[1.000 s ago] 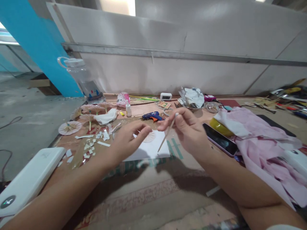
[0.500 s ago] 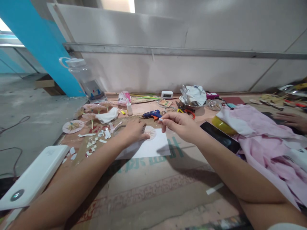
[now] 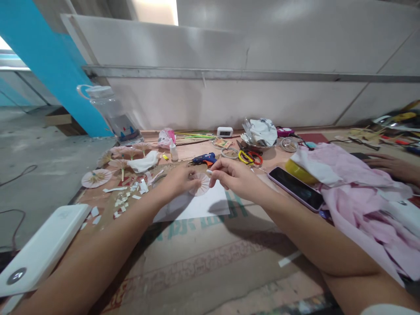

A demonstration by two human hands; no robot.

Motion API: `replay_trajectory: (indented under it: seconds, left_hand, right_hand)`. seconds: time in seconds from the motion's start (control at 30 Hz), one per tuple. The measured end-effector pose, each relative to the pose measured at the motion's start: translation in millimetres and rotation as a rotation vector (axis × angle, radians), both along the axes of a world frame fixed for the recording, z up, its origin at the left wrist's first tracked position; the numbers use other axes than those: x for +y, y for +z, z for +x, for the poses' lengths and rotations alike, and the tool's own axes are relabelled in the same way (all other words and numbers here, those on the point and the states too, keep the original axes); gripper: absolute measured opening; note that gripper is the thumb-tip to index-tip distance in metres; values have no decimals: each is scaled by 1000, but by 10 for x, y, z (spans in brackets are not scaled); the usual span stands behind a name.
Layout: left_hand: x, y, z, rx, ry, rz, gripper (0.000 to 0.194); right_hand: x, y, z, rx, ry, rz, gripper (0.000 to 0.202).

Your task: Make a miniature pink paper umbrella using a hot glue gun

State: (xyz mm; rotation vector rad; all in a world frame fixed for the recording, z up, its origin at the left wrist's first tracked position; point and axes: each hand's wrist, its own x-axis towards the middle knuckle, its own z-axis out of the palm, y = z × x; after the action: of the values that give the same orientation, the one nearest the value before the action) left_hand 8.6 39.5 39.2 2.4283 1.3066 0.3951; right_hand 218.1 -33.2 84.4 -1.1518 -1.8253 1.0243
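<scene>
A small round pleated paper disc (image 3: 201, 184) is pinched at its left edge by my left hand (image 3: 181, 178), over a white paper sheet (image 3: 190, 206). Just right of the disc, my right hand (image 3: 231, 174) is closed, with a small white piece (image 3: 209, 172) between thumb and index finger. The sheet lies on brown cardboard (image 3: 203, 249). Behind my hands is a blue glue gun (image 3: 203, 158). White paper scraps (image 3: 122, 202) are scattered left of my left hand, and more pleated discs (image 3: 96, 178) stand or lie beyond them.
Scissors (image 3: 250, 157), a small bottle (image 3: 173, 152) and a bowl with a bag (image 3: 261, 133) are at the back. On the right are a phone (image 3: 296, 188), yellow tape (image 3: 300, 172), pink cloth (image 3: 354, 175) and another person's hand (image 3: 390, 167). A white power bank (image 3: 46, 245) lies left.
My right hand has moved closer to the disc with its white piece. My left hand now has the disc's edge between its fingers, and the disc looks slightly raised. The view has shifted a little.
</scene>
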Motion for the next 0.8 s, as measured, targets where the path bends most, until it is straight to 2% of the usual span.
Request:
replay_trajectory:
  seconds: [0.1,0.13,0.23,0.33,0.63,0.8]
  left_hand:
    - [-139,120,-46,-146,82,23,31]
    - [-198,159,-58,-268,132,23,32]
    - [-375,230,-71,-636,224,-119,34]
    - [-503,234,-45,-828,224,-246,35]
    - [-595,197,67,-1012,198,-325,36]
    - [-624,168,82,-988,190,-264,30]
  right_hand:
    - [-21,8,-8,-16,-35,-5,10]
    - [-29,11,-10,-37,-43,13,10]
    - [-45,4,-16,-122,-61,109,13]
    - [-51,-34,-24,-179,-83,202,12]
    - [-119,-66,-63,-337,-116,375,13]
    - [-115,-65,-77,-289,-121,329,13]
